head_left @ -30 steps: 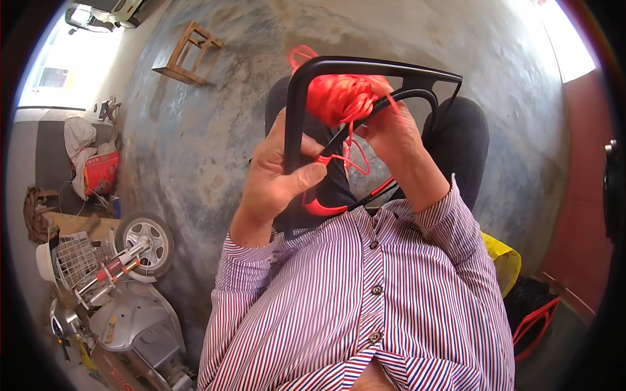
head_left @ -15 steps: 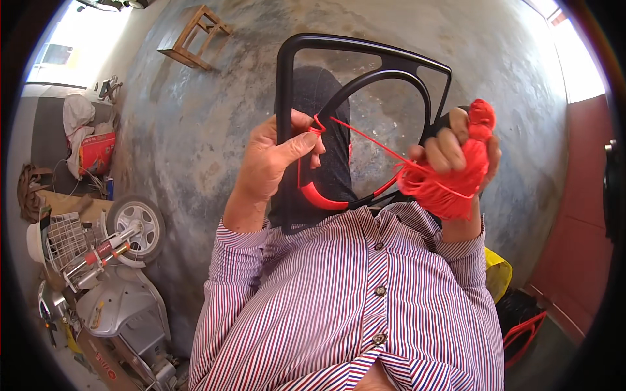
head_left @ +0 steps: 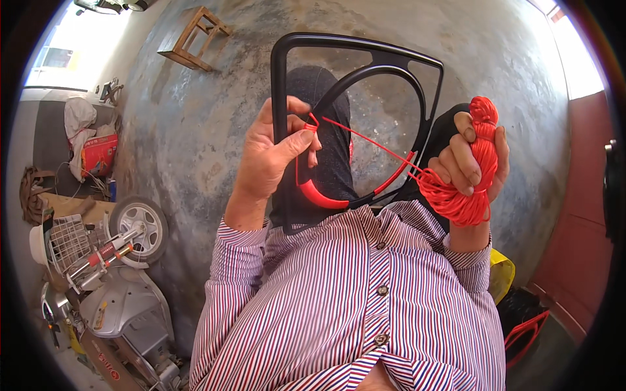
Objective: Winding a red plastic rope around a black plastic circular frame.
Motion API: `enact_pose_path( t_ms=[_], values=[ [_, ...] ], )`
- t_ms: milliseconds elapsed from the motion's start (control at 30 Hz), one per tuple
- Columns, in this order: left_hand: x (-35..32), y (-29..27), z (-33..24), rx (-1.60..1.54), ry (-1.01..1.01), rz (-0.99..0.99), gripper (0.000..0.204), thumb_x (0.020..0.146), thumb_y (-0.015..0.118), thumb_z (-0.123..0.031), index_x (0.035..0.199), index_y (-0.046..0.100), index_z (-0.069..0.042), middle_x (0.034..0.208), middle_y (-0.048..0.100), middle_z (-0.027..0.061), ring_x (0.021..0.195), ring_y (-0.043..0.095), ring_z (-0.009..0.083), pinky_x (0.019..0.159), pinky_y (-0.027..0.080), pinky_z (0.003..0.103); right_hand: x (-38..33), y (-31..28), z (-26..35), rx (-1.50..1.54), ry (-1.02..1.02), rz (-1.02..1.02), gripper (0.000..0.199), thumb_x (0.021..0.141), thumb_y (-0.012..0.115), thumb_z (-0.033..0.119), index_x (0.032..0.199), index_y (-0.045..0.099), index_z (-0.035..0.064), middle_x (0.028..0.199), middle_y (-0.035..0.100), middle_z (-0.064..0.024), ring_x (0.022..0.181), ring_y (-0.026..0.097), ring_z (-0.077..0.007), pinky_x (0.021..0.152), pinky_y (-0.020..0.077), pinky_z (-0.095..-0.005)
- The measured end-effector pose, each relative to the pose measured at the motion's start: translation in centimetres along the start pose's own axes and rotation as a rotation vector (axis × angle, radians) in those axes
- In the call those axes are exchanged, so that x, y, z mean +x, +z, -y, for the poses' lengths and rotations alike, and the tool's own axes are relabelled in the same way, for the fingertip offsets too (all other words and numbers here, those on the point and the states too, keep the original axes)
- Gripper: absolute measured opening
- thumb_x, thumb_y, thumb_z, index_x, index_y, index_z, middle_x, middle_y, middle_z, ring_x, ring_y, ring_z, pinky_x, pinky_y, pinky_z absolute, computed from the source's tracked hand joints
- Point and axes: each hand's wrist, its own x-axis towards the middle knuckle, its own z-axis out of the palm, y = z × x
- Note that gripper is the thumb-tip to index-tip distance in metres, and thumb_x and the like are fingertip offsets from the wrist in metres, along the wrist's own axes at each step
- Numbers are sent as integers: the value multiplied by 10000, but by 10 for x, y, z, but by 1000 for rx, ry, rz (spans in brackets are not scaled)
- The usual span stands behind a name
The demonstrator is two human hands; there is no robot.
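A black frame with a rounded inner loop rests against my lap. My left hand is closed on its left side, thumb and fingers pinching red cord wraps around the inner loop. Smooth red covering shows along the loop's lower curve, with another red stretch at its lower right. In my right hand is a bundle of red cord, fingers closed round it. A taut strand runs from the bundle to the loop near my left fingers.
A wooden stool stands on the concrete floor at the far left. Along the left are a scooter with a wheel, a wire basket and a red and white sack. A yellow item and a black bag lie at the right.
My right hand has moved slightly right with the cord bundle, which was blurred before and is now sharp. The frame has shifted a little left. My left hand keeps its pinch.
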Motion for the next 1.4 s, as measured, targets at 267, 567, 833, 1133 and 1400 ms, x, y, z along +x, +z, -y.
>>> enact_pose_path(
  t_ms=[267, 567, 833, 1133, 1400],
  values=[
    [-1, -6, 8, -23, -1, -17, 206, 923, 642, -44, 1115, 569, -51, 806, 649, 131, 635, 630, 188, 580, 542, 293, 2, 2, 0, -7, -31, -44, 330, 1072, 287, 387, 1001, 386, 81, 571, 477, -12, 422, 421, -98, 589, 407, -289],
    [-3, 6, 3, 70, -75, -37, 205, 929, 650, -84, 1099, 573, 1, 802, 661, 134, 638, 628, 181, 616, 529, 284, 4, -67, 15, -109, -123, -530, 353, 1019, 426, 334, 924, 569, 26, 715, 585, -83, 669, 590, -195, 690, 507, -345],
    [-2, 13, -2, 386, 104, 46, 363, 893, 669, -55, 1225, 552, 33, 1064, 666, 119, 826, 655, 159, 733, 522, 267, 32, 29, -28, -663, 202, -215, 534, 858, 703, 64, 1320, 460, -47, 1083, 676, -143, 959, 661, -162, 843, 524, -294],
    [2, 44, -22, 542, 304, 195, 495, 827, 638, 63, 1313, 563, 9, 1569, 339, 105, 1303, 495, 226, 1005, 436, 294, 62, 25, -27, -1296, 29, -158, 324, 884, 719, 215, 1040, 629, -54, 863, 725, -170, 795, 689, -134, 699, 541, -272],
    [-12, 17, -3, 157, 87, 228, 356, 815, 748, -131, 1151, 686, -32, 1541, 346, 149, 1403, 362, 289, 1101, 327, 384, 43, -33, -57, 14, 275, -375, 214, 977, 521, 124, 1072, 630, -34, 1037, 689, -117, 886, 683, -200, 854, 540, -367]
  ],
)
